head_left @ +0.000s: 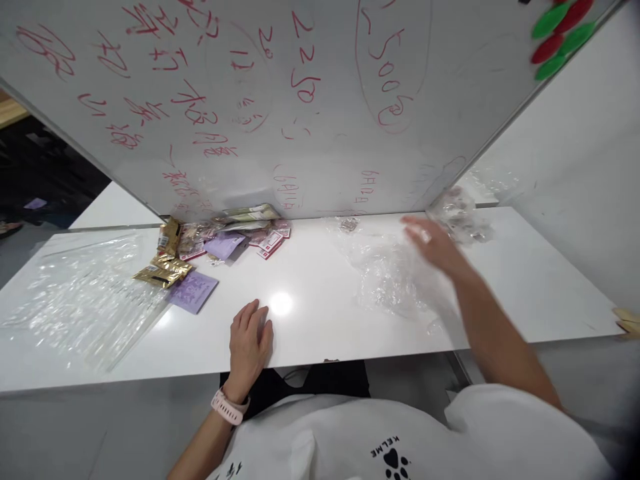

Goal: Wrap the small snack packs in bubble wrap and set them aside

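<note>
My left hand (251,341) lies flat near the front edge of the white table (305,293), fingers stretched out and holding nothing. A pink watch band circles that wrist. My right hand (434,245) is smeared by motion over the right half of the table, so I cannot tell what its fingers do. Close to it, a crumpled heap of clear plastic bags (390,277) spreads across the tabletop. Just beyond the right hand, more clear bags with small things inside (463,217) lie by the whiteboard's right edge. A small clear packet (349,225) sits at the board's foot.
A whiteboard (320,153) with red writing stands along the table's back. At left lie flat clear plastic bags (95,293), gold sachets (163,272), a purple packet (194,291) and a pile of mixed packets (225,245). Green and red magnets (550,30) hang upper right.
</note>
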`<state>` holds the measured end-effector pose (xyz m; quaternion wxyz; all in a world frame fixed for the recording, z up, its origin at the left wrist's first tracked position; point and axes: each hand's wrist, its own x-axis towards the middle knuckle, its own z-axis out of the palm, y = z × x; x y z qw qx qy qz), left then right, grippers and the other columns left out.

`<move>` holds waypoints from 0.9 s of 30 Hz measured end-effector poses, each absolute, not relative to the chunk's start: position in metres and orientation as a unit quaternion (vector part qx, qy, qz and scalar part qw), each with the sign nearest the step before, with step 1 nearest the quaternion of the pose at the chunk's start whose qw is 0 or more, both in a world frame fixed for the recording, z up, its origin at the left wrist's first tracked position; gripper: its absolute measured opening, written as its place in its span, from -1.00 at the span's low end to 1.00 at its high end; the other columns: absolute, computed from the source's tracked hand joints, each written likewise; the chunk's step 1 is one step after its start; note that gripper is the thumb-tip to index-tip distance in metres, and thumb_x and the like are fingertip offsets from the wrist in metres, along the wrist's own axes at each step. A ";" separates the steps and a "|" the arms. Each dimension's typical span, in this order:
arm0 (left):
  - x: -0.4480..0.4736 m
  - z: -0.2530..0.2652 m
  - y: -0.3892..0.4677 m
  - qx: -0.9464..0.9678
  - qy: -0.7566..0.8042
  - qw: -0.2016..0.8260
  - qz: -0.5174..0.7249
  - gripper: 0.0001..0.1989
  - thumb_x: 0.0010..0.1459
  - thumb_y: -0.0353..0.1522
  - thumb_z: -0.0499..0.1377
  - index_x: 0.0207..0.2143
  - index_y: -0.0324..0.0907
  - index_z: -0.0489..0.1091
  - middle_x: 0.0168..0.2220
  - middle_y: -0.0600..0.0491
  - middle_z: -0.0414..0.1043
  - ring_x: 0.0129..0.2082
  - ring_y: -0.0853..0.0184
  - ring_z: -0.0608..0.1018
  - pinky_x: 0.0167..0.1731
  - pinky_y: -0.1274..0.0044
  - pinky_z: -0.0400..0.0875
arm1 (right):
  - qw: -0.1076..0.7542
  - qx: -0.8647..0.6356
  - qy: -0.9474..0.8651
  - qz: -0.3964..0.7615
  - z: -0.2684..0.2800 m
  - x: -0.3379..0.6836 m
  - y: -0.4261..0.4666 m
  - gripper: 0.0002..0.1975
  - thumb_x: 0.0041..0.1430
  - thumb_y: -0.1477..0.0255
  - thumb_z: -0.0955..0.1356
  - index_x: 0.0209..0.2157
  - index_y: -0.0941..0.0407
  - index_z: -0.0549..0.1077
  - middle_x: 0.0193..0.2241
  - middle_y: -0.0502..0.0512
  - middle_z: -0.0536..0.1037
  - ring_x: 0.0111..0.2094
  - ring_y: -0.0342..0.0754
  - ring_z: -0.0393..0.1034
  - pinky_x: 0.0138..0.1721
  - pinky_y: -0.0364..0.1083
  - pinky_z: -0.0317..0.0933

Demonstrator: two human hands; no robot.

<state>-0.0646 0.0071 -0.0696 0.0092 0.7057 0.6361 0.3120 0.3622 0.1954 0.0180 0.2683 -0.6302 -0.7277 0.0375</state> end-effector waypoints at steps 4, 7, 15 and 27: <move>-0.064 -0.068 0.006 0.708 0.635 0.031 0.309 -0.75 0.30 -0.37 0.09 0.00 -0.17 0.40 0.13 -0.14 0.39 0.18 0.03 0.35 0.14 0.14 0.31 | 0.203 -0.621 -0.755 0.063 -0.039 0.292 0.138 -0.47 0.25 0.15 0.29 0.20 0.02 0.33 0.23 0.26 0.32 0.18 0.27 0.22 0.14 0.27 0.17; -0.065 -0.069 0.004 0.701 0.629 0.056 0.333 -0.76 0.29 -0.37 0.08 -0.03 -0.18 0.43 0.13 -0.15 0.40 0.20 0.03 0.34 0.16 0.13 0.28 | 0.233 -0.700 -0.672 0.057 -0.048 0.282 0.145 -0.65 0.28 0.33 0.18 -0.06 0.13 0.50 -0.08 0.33 0.48 0.00 0.23 0.34 0.04 0.25 0.26; -0.067 -0.048 0.006 0.579 0.600 0.326 0.445 -0.58 0.21 -0.21 0.22 0.10 -0.09 0.36 0.14 -0.11 0.40 0.15 0.12 0.42 0.20 0.14 0.26 | 0.476 -0.557 -0.679 0.043 0.064 0.221 0.106 -0.77 0.29 0.24 0.29 -0.19 0.04 0.52 -0.21 0.15 0.50 -0.21 0.03 0.40 -0.07 0.10 0.36; -0.119 -0.033 0.027 0.133 0.470 0.585 0.647 -0.70 -0.07 -0.34 0.39 -0.41 -0.17 0.30 -0.51 0.18 0.37 -0.52 0.50 0.47 -0.44 0.62 0.42 | 0.340 -0.426 -0.807 0.227 0.018 0.168 0.039 -0.77 0.29 0.19 0.32 -0.14 -0.05 0.54 -0.34 0.11 0.51 -0.24 0.08 0.40 -0.18 0.10 0.33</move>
